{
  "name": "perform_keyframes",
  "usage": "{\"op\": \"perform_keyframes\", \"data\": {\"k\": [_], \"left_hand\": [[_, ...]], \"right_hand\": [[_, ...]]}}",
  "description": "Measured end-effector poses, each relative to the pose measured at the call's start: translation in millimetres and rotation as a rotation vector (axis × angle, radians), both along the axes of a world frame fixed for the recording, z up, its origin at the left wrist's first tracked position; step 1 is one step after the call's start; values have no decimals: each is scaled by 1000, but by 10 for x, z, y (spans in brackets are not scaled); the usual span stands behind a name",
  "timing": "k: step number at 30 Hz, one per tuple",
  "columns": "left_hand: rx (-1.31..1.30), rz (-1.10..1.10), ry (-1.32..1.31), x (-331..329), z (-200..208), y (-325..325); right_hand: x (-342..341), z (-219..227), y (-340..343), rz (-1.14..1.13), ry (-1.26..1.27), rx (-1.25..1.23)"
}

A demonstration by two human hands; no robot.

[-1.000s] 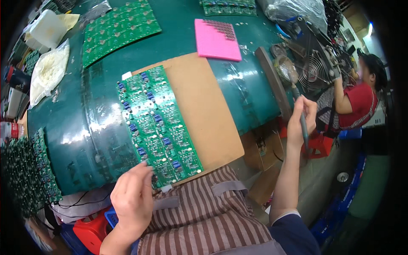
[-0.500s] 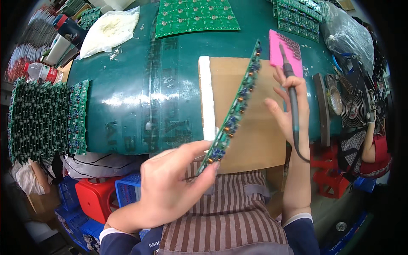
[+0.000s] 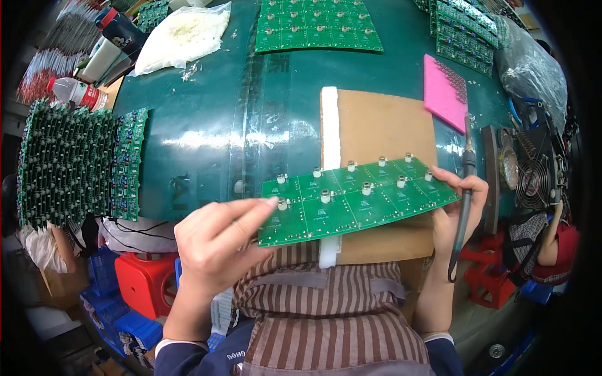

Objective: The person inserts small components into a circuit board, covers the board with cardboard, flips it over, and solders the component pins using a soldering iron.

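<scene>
The left hand (image 3: 216, 241) grips the near-left end of a green circuit board panel (image 3: 351, 203) between thumb and fingers, while the right hand (image 3: 448, 216) closes on its other end and also holds a soldering iron (image 3: 463, 219), tip pointing away. The panel is tilted above a brown board (image 3: 385, 125) with a white strip (image 3: 330, 138) on the desk (image 3: 200, 169). Beyond lies a pink foam block (image 3: 442, 94).

Red stool (image 3: 139, 283), clear bottle (image 3: 76, 93), dark flask (image 3: 122, 32)
</scene>
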State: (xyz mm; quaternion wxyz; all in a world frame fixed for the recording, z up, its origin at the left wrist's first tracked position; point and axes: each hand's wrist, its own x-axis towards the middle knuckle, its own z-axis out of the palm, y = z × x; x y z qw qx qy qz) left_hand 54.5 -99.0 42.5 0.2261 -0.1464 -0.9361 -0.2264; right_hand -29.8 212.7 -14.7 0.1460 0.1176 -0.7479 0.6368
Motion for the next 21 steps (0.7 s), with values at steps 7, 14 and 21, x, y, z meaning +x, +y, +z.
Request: {"op": "perform_keyframes", "data": {"k": [7, 14, 21], "left_hand": [[85, 79, 2, -130, -235, -72], [77, -12, -33, -287, -321, -101], [81, 5, -73, -328, -323, -82]], "right_hand": [[-21, -24, 2, 11, 59, 21], [38, 24, -27, -44, 83, 75], [49, 49, -63, -32, 165, 86]]}}
